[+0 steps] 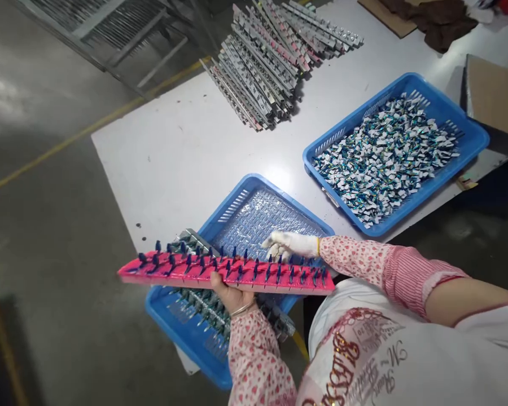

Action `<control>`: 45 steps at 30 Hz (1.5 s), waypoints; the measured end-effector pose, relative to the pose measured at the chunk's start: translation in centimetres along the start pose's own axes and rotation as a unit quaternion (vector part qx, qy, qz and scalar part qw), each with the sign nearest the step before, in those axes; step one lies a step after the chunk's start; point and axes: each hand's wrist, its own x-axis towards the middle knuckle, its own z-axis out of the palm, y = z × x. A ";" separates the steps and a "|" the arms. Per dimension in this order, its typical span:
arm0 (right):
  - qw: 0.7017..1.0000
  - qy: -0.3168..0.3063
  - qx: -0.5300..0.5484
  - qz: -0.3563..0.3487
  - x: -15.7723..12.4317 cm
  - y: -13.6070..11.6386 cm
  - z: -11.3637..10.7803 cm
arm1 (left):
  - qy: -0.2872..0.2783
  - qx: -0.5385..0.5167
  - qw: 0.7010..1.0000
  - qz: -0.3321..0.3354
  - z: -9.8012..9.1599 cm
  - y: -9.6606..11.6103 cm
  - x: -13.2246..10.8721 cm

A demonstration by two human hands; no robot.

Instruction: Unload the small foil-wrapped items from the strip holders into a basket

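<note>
My left hand [228, 292], bare, grips the near edge of a long pink-red rack [182, 275] studded with rows of small dark blue pieces, holding it level above a blue basket [254, 186]. My right hand [285, 246], in a white glove, rests on the rack's far edge near its right half, fingers bent over the blue pieces. The basket under the rack holds a clear bubbled sheet [258, 220] and several metal strips [203, 310] loaded with small parts.
A second blue basket [474, 132] at the right is full of small white-and-blue wrapped pieces. A pile of grey metal strips [271, 56] lies at the far side of the white table [173, 152]. A cardboard box [495, 93] stands far right. Concrete floor lies left.
</note>
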 end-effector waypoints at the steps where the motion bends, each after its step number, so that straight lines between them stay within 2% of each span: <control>1: 0.996 0.000 -0.091 -0.026 0.2 -0.4 0.2 | 0.016 0.002 1.000 0.002 -0.2 -0.4 -0.1; 4: 0.934 0.022 -0.348 -0.081 0.8 -1.2 1.5 | 0.057 0.005 0.998 0.003 -0.3 -1.2 -0.5; 6: 0.909 0.020 -0.405 -0.100 1.3 -1.1 2.3 | 0.066 0.007 0.998 -0.006 -0.2 -1.4 -0.9; 8: 0.915 -0.007 -0.388 -0.110 1.7 -0.7 2.5 | 0.062 0.004 0.998 -0.004 -0.1 -1.4 -1.2; 10: 0.941 -0.030 -0.320 -0.102 2.1 -0.1 2.2 | 0.060 -0.004 0.998 0.006 -0.2 -1.4 -1.4; 13: 0.981 -0.072 -0.177 -0.022 2.4 0.4 1.3 | 0.049 -0.020 0.999 0.008 -0.4 -1.5 -1.7; 16: 0.988 -0.117 -0.085 0.062 2.2 0.4 0.9 | 0.041 -0.025 0.999 -0.005 -0.7 -1.8 -1.8; 18: 0.987 -0.114 -0.078 0.083 2.0 0.2 0.9 | 0.041 -0.027 0.999 -0.013 -0.8 -1.9 -2.0; 20: 0.987 -0.100 -0.109 0.058 1.6 -0.2 1.2 | 0.036 -0.031 0.999 -0.006 -0.7 -1.8 -2.1; 23: 0.975 -0.065 -0.200 -0.066 1.0 -0.8 1.8 | 0.037 -0.039 0.998 0.016 -0.3 -1.3 -2.1; 25: 0.958 -0.049 -0.245 -0.139 0.7 -1.2 2.0 | 0.037 -0.037 0.999 0.004 0.1 -0.9 -2.1; 27: 0.959 -0.042 -0.236 -0.151 0.6 -1.3 1.9 | 0.032 -0.036 0.999 -0.012 0.4 -0.6 -2.1; 30: 0.988 -0.058 -0.127 -0.062 0.8 -0.9 1.5 | 0.022 -0.039 0.999 -0.021 0.7 -0.7 -2.1; 32: 0.995 -0.076 -0.062 0.006 1.1 -0.5 1.0 | 0.016 -0.036 0.999 -0.026 0.7 -1.0 -2.1; 37: 0.990 -0.116 -0.050 0.058 1.2 -0.1 0.3 | 0.014 -0.036 0.999 -0.022 0.6 -1.6 -2.5; 39: 0.989 -0.120 -0.087 0.027 1.1 -0.4 0.4 | 0.018 -0.034 0.999 -0.022 0.6 -1.5 -2.5; 43: 0.961 -0.086 -0.219 -0.148 0.7 -1.4 1.0 | 0.030 -0.026 0.998 -0.038 0.8 -0.8 -2.3; 45: 0.962 -0.061 -0.213 -0.160 0.6 -1.6 1.2 | 0.026 -0.030 0.998 -0.040 1.1 -0.4 -2.1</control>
